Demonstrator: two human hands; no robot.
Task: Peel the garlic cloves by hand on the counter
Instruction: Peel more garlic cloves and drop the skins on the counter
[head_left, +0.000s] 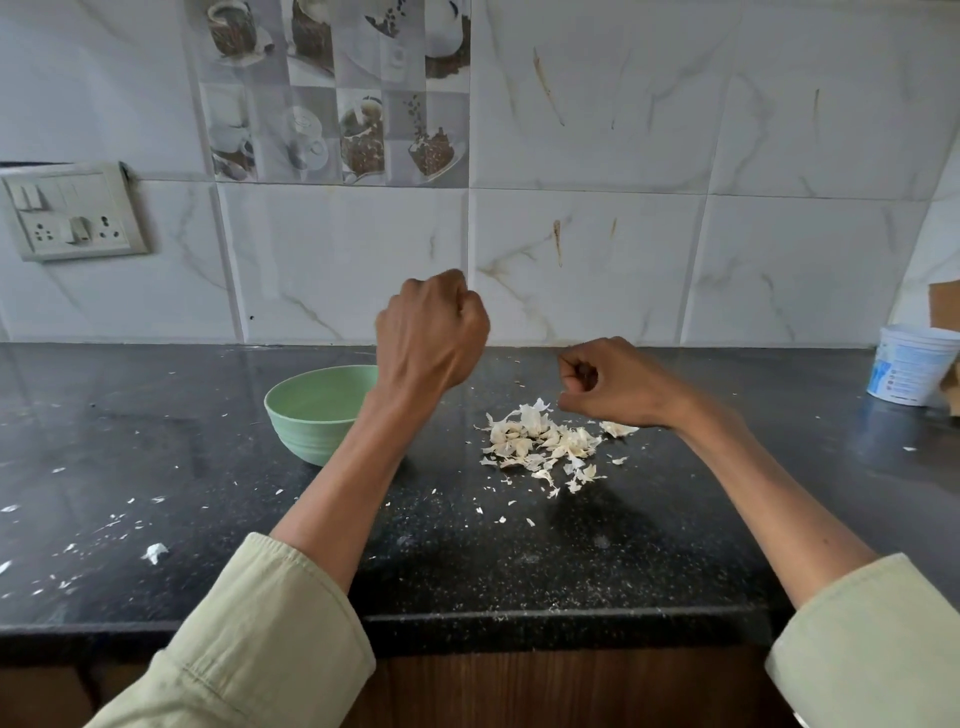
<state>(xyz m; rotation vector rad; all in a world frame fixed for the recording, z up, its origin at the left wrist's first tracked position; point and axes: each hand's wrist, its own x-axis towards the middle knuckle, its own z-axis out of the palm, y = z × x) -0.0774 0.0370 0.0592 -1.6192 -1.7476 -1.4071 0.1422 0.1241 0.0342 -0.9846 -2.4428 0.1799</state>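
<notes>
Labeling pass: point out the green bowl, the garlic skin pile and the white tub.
green bowl (306, 421): head view, on its outer front wall.
garlic skin pile (540, 441): head view, on the middle of the heap.
white tub (906, 366): head view, on its printed side wall.

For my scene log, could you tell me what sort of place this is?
Most likely a home kitchen: a dark stone counter against a tiled wall, with a green bowl and a heap of garlic skins on it.
</notes>
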